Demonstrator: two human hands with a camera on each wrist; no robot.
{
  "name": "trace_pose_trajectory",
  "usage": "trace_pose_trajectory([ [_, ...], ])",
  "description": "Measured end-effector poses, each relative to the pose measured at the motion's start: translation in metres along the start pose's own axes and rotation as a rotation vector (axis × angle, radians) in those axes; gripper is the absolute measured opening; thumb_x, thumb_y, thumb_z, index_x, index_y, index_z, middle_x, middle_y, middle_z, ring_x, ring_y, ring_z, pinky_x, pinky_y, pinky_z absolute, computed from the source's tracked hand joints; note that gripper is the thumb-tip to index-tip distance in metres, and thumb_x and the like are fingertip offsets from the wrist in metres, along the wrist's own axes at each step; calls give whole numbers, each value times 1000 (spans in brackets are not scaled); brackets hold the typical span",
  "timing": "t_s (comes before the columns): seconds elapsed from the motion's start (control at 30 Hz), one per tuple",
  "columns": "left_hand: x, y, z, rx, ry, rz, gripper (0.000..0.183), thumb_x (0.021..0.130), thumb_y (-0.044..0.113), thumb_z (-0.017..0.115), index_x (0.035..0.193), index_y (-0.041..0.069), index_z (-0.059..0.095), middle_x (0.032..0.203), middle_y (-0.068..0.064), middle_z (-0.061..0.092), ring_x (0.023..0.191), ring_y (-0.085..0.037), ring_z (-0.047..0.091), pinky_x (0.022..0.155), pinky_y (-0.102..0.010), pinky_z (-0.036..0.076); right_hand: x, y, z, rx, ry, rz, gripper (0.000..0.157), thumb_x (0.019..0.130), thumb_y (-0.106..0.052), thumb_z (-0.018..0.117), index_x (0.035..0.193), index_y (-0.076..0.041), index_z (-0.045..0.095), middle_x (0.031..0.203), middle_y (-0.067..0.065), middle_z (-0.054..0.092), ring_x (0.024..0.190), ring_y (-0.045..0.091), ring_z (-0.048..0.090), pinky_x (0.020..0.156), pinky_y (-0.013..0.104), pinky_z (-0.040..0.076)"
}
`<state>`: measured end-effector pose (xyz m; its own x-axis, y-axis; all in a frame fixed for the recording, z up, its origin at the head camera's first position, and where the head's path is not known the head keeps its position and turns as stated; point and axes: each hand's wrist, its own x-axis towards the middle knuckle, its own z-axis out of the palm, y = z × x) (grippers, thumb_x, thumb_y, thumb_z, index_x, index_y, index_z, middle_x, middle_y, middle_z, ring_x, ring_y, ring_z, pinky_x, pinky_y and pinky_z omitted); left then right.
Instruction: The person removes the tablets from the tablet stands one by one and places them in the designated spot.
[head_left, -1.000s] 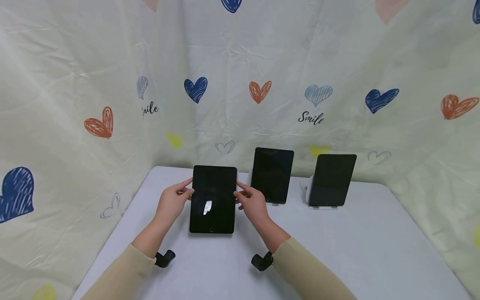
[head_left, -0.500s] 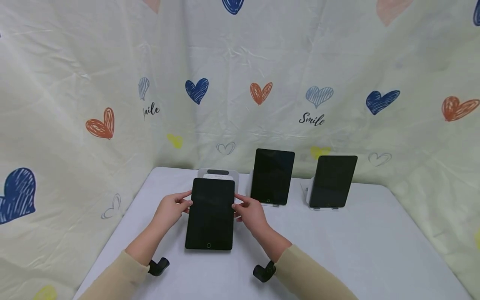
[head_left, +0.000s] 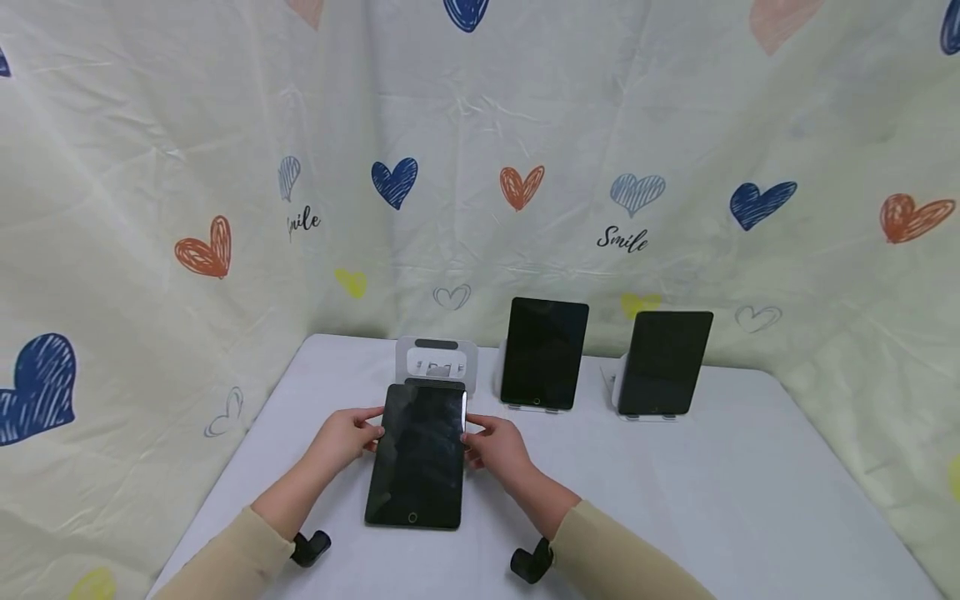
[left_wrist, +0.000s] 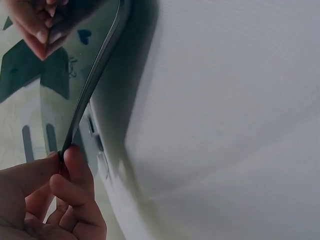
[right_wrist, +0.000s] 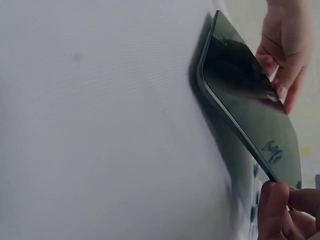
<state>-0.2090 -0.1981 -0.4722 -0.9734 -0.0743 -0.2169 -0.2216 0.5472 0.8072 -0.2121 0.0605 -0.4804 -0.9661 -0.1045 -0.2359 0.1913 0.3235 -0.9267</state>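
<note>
Heart-print sheet point(head_left: 570, 100), "Smile" lettering on it, hangs behind the bench's far edge and along its left side. Bench point(head_left: 712, 500) has a white top. Held tablet point(head_left: 417, 458), black screen up, round button end toward the near edge; sits left of bench centre, tilted, and can't tell if its lower end touches the top. Second tablet point(head_left: 545, 354) leans back near the far edge, about mid-bench; third tablet point(head_left: 666, 362) does likewise, closer to the far right corner. White stand point(head_left: 437, 362) with a dark slot is near the far edge toward the far left corner, just beyond the held tablet. Left hand point(head_left: 341, 437) pinches that tablet's left side, right hand point(head_left: 498, 446) its right, both above mid-height. Smallest: black wrist cameras point(head_left: 532, 561) at the cuffs.
</note>
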Motion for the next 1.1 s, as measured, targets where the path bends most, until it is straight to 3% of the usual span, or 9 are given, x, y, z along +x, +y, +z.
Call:
trace_pose_trajectory([
  [0.33,7,-15,8,61,-46,-32,42,91,7,69,133,3,63,69,-6,63,60,-17,58,53,-29,44,-3,8,3,-90,-53,11,40,93,-8,68,132,0,62,70,9,67,54,17,61,57,29,54],
  [0.83,8,-14,7,136,-106,-83,40,89,3,68,129,1,65,70,-5,63,58,-16,56,52,-27,43,-7,4,8,-96,-99,62,45,91,-2,69,134,5,57,77,10,66,59,17,65,57,28,56],
  [1.1,8,-10,6,165,-125,-119,40,89,4,69,128,2,65,73,-6,63,60,-16,57,52,-27,45,1,5,11,-220,-97,43,40,89,-1,71,128,5,62,70,8,64,54,16,64,55,30,55],
])
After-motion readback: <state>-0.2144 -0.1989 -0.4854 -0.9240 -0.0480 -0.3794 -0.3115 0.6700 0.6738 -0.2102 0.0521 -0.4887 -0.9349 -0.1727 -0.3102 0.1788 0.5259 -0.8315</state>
